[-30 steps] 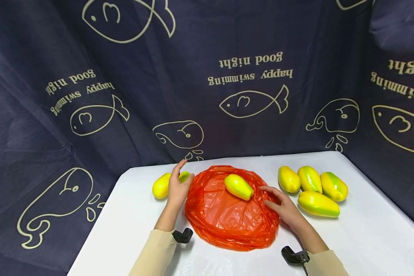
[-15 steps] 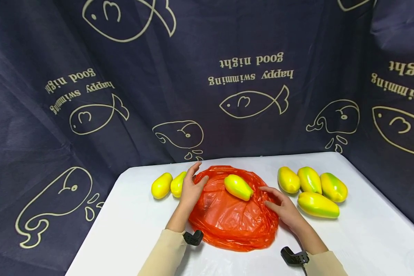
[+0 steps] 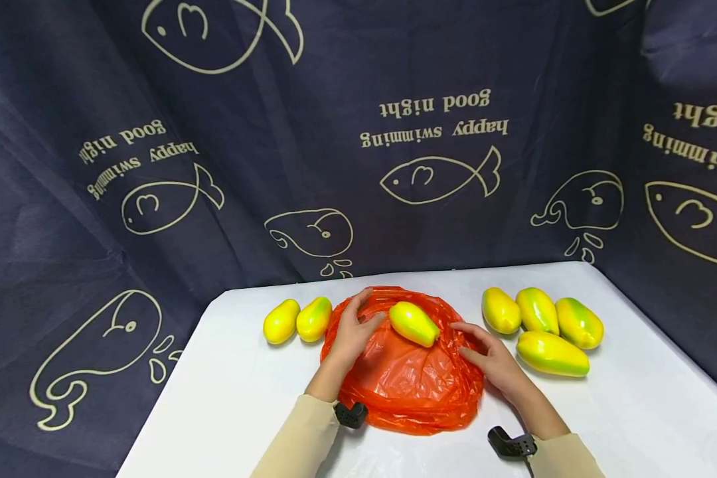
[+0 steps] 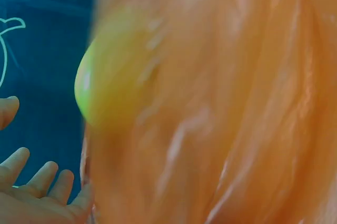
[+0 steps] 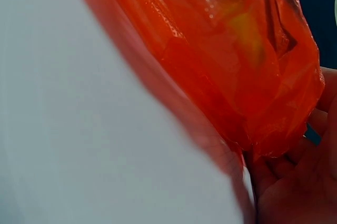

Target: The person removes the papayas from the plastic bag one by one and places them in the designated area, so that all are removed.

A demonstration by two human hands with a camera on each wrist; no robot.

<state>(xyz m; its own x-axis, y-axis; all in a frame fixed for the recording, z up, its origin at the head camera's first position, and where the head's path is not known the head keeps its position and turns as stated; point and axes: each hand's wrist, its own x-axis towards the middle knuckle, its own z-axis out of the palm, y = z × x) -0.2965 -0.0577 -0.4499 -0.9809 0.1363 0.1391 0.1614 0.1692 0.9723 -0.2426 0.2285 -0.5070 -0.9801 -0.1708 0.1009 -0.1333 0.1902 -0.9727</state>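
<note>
A red plastic bag lies spread on the white table with its mouth facing up. One yellow-green papaya rests inside it, toward the back. My left hand is over the bag's left part, left of that papaya; the left wrist view shows its fingers spread and holding nothing. My right hand stays at the bag's right side, thumb and forefinger apart. Seen from the right wrist, its fingers lie against the outside of the bag, partly hidden by the film.
Two papayas lie left of the bag. Several more papayas are grouped at the right. A dark curtain with fish drawings rises behind the white table.
My left hand has moved right, from beside the left papayas to over the bag, uncovering the papaya it had partly hidden. The right hand has stayed in place.
</note>
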